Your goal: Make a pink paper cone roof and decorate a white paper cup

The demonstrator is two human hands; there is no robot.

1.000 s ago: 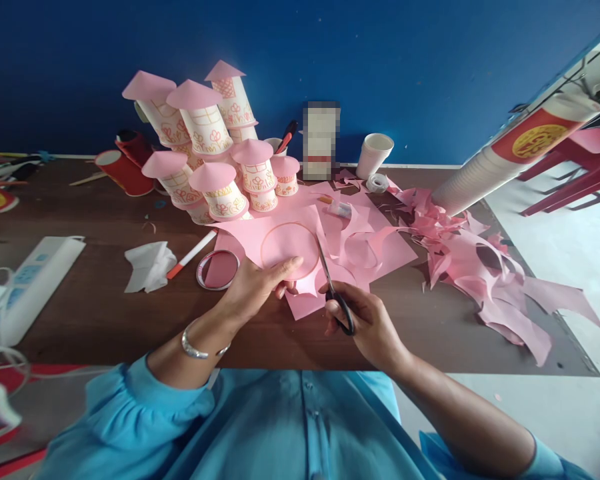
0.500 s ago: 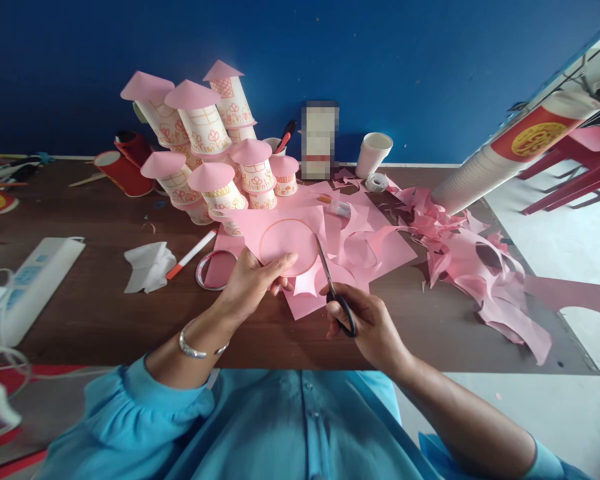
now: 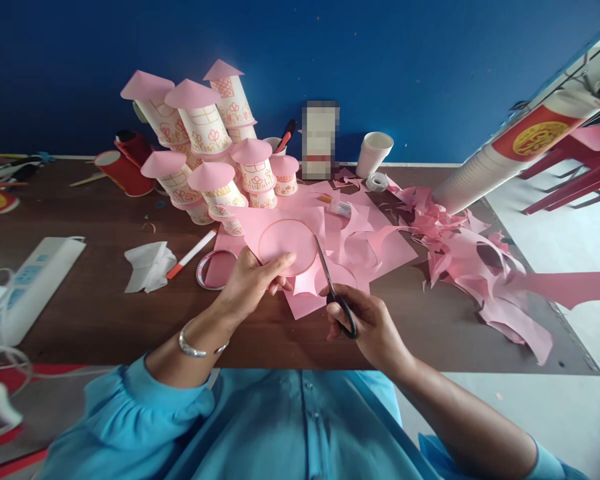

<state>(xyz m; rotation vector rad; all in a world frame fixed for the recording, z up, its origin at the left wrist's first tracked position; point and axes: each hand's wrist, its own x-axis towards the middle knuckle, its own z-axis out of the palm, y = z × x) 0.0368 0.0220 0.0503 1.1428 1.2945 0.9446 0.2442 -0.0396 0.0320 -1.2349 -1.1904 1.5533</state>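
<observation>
Brown desk (image 3: 130,333); left grip (image 3: 247,287) pinches pink paper (image 3: 287,240), right grip (image 3: 373,320) holds scissors (image 3: 325,263), blades forward-left by drawn circle (image 3: 287,220).

The near tabletop (image 3: 275,343) lies open; cup towers (image 3: 210,133) block behind.

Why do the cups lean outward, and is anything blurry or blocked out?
Head view: likely wide-angle distortion, tilting the cup stack outward; pixelation over the upright object by the blue wall; left edge soft; scissors fairly clear; floor brighter than that wall.
</observation>
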